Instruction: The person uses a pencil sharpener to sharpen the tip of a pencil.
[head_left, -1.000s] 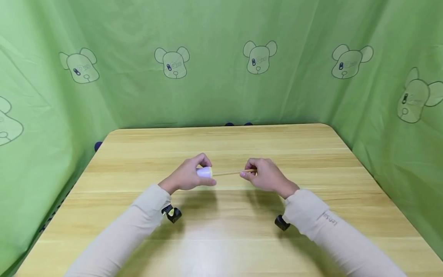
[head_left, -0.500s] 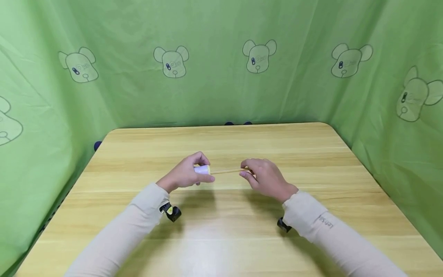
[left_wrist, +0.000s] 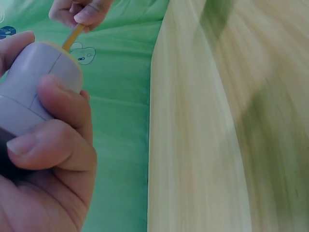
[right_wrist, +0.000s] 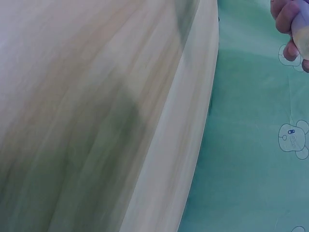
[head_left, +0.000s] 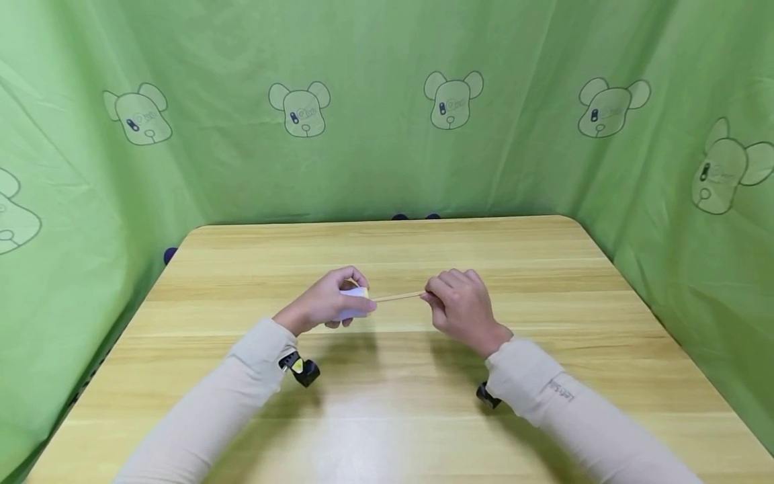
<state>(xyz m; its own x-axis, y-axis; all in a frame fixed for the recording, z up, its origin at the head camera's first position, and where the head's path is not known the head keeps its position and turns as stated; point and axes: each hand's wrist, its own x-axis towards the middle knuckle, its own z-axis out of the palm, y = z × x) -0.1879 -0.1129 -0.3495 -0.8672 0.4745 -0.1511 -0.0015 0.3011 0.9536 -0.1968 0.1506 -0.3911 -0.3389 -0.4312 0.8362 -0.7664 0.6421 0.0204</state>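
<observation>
My left hand (head_left: pixel 320 302) grips a pale lavender, rounded cylinder (head_left: pixel 357 313) with a yellowish end rim, held above the table. In the left wrist view, thumb and fingers curl round this cylinder (left_wrist: pixel 36 72), which has thin seam lines and a dark lower part. A thin yellow stick (head_left: pixel 399 296) runs from the rim end to my right hand (head_left: pixel 464 306). Fingertips and thumb of that hand pinch the stick's other end, and its tip is hidden there. The right wrist view catches only part of the left hand (right_wrist: pixel 286 17) and the cylinder (right_wrist: pixel 301 36) at its top right corner.
A light wood table (head_left: pixel 387 417) with rounded far corners lies under both hands. Green curtains (head_left: pixel 375 168) printed with bear heads hang round its back and sides. Black wrist cameras (head_left: pixel 308 373) sit below each cuff.
My right hand has rolled so that its knuckles face up, and the stick's end has gone out of sight within it. The left hand has turned the cylinder slightly, staying nearly in place.
</observation>
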